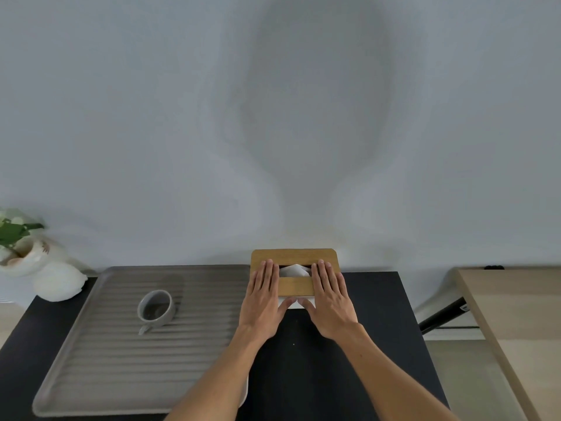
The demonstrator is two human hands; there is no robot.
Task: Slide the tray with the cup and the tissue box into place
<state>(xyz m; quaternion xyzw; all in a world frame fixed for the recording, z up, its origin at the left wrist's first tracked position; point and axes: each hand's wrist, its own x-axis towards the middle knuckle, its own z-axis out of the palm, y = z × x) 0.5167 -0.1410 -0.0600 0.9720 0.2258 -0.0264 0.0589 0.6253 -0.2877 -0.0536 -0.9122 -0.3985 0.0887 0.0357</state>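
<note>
both hands (296, 302) flat on tissue box (294, 258).

Grey cup (156, 308) on ribbed tray (91, 375); wooden-lidded tissue box (294, 257) beside it.

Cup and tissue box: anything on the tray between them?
Head view: only bare ribbed tray between the cup and the tissue box, apart from the left hand on the box.

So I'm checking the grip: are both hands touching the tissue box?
Touching. The head view shows the left hand and right hand lying flat on the tissue box lid, thumbs against its front.
</note>
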